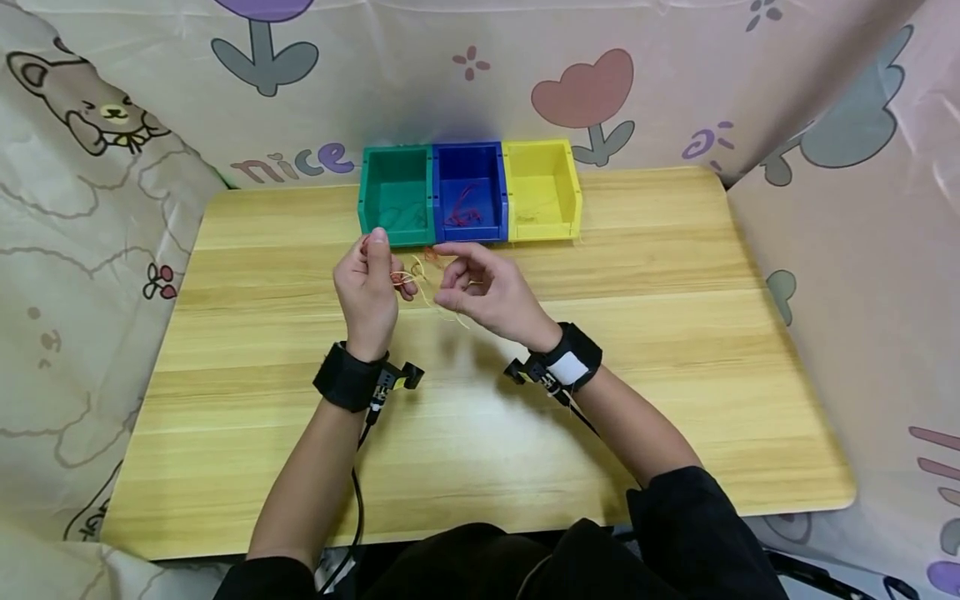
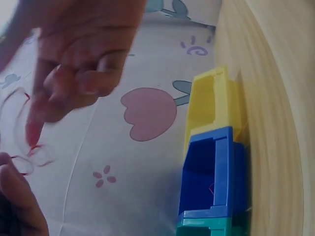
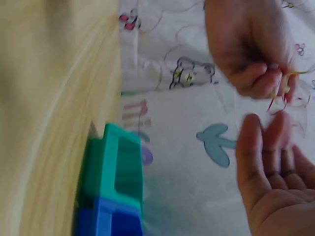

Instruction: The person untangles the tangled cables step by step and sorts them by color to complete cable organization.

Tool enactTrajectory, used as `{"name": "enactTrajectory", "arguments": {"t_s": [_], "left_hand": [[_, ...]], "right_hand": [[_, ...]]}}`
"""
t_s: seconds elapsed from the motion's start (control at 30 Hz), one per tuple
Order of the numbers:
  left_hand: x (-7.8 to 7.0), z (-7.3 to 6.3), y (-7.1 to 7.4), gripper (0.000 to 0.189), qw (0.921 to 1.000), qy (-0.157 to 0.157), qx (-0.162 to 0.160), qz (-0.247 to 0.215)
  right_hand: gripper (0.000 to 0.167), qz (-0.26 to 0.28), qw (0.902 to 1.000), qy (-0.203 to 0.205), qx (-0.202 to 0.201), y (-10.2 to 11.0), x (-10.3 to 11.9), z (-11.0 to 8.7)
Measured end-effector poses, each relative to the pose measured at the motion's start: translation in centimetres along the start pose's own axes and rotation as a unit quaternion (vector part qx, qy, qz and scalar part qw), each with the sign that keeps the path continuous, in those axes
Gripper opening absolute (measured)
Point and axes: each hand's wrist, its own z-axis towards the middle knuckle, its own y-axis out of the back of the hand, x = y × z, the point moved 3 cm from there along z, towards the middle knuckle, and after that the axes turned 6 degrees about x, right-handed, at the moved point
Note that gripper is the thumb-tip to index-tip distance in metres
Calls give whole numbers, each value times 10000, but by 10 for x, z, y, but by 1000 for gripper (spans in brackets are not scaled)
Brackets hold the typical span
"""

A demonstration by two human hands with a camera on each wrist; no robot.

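Note:
My left hand (image 1: 369, 292) pinches a small tangle of thin red and yellow strands (image 1: 405, 277) above the table, in front of the bins. Loose yellow ends trail toward the right. Close beside it, my right hand (image 1: 491, 292) has its thumb and index finger apart, with the other fingers bent. A reddish strand hangs near the right index fingertip; whether it touches cannot be made out. In the left wrist view, fine red loops (image 2: 37, 155) show between the two hands. The right wrist view shows the left hand (image 3: 256, 64) with yellow and red strands at its fingertips.
At the table's back edge stand three joined bins: green (image 1: 396, 237), blue (image 1: 468, 167) and yellow (image 1: 546, 167). Red strands (image 1: 463, 217) lie in the blue bin; faint strands show in the other two. A patterned cloth (image 1: 465, 108) hangs behind and beside the wooden table (image 1: 660, 333).

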Motion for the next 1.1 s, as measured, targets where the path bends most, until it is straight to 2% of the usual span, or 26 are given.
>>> {"name": "enactTrajectory", "arguments": {"t_s": [0.1, 0.33, 0.5, 0.57, 0.67, 0.73, 0.87, 0.97, 1.1], "left_hand": [[0, -2, -4, 41, 9998, -118, 151, 45], [-1, -4, -9, 45, 9979, -192, 612, -130], [0, -4, -9, 46, 9967, -189, 683, -392], [0, -4, -9, 47, 9963, -186, 623, -568], [0, -4, -8, 47, 9951, -201, 461, -846], [0, -4, -6, 48, 9942, -231, 371, -987], [-1, -4, -2, 50, 9923, -271, 304, -1173], [0, -5, 1, 51, 9920, -229, 359, -1191], [0, -6, 4, 51, 9925, -195, 457, -1114]], "right_hand": [[46, -17, 9998, -187, 66, -6, 0, 1], [12, 188, 9982, -538, -208, -7, -9, 2], [7, 123, 9991, -341, -216, -4, -9, 1], [8, 419, 9984, -259, -289, -2, -8, 1], [12, 973, 9932, -198, -616, 3, -8, 3], [15, 1373, 9860, -187, -930, 9, -10, 5], [25, 1724, 9717, -79, -1611, 25, -16, 11], [31, 1776, 9644, 57, -1960, 37, -21, 17], [36, 1571, 9596, 193, -2327, 52, -27, 30]]}}
